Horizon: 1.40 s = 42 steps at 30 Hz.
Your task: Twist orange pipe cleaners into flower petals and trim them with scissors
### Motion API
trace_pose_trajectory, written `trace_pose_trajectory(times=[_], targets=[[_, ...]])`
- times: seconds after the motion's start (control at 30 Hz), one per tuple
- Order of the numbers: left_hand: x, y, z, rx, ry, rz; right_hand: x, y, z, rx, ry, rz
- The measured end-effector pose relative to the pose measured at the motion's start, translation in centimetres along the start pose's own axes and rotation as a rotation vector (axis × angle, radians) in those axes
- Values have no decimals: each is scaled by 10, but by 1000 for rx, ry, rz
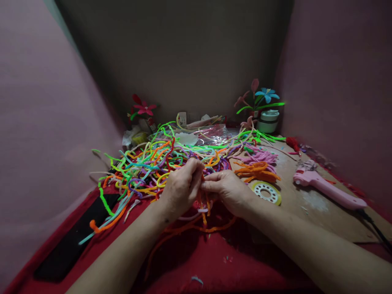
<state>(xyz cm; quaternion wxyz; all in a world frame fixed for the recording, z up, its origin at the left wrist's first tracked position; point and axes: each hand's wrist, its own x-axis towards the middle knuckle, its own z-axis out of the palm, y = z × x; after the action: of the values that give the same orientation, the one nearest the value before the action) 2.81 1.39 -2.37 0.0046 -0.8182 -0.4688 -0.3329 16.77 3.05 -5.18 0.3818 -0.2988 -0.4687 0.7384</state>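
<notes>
My left hand [183,183] is closed around orange pipe cleaners [204,218], whose ends hang down below my fingers. My right hand [225,188] meets it fingertip to fingertip, pinching the same orange strands. Parts of the strands are hidden inside my fingers. A pale pink pipe cleaner [187,218] curves just beneath my hands, and longer orange lengths [177,231] spread out on the red cloth below. Behind my left hand lies a large tangled heap of multicoloured pipe cleaners [145,165].
On the right, a brown board [290,216] bears a pink glue gun [329,188], a tape roll [266,193] and an orange bundle [259,171]. A black flat object [73,241] lies left on the red cloth [229,269]. Pipe-cleaner flowers [267,95] and a lidded jar [268,121] stand behind.
</notes>
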Motion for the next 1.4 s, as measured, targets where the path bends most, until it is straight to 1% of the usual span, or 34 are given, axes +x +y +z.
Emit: trace_pose_trajectory(times=[0.1, 0.17, 0.2, 0.27, 0.33, 0.4, 0.47, 0.53, 0.63, 0.7, 0.77, 0.87, 0.93, 1.1, 1.17, 1.3, 1.4], targets=[[-2, -1, 3, -4, 26, 17, 1, 0, -1, -9, -11, 6], [-1, 0, 4, -98, 28, -48, 1, -1, -1, -19, -13, 13], [0, 0, 4, -187, 21, -118, 1, -2, -1, -22, -9, 16], [4, -1, 2, -440, -50, -304, 0, -4, -1, -32, -2, 16], [7, -4, 0, -705, -173, -459, -1, -5, -1, -39, -5, 8], [9, -8, -1, -876, -269, -528, -1, -6, -1, -42, -21, 8], [10, -11, -1, -945, -276, -552, -2, -6, -1, -63, -33, 7], [9, -13, 0, -942, -262, -571, -3, -6, -1, -99, -46, 1], [8, -12, 2, -823, -234, -580, -3, -5, 1, -98, -57, 9], [8, -10, 2, -700, -195, -536, -2, -4, 1, -54, -65, 42], [8, -8, 2, -544, -152, -458, -2, -3, 1, -36, -63, 71], [8, -4, 0, -303, -102, -356, -2, -4, 0, -103, -31, 90], [7, -3, 0, -227, -80, -330, -3, -6, 0, -145, -11, 87], [7, -3, -1, -265, -52, -349, -6, -11, 4, -195, 15, 47], [8, -4, -1, -353, -61, -391, -7, -13, 6, -222, 13, 29], [11, -4, -2, -588, -109, -521, -6, -13, 6, -286, -8, 8], [11, -2, -1, -628, -109, -554, -4, -11, 4, -309, -18, 10]])
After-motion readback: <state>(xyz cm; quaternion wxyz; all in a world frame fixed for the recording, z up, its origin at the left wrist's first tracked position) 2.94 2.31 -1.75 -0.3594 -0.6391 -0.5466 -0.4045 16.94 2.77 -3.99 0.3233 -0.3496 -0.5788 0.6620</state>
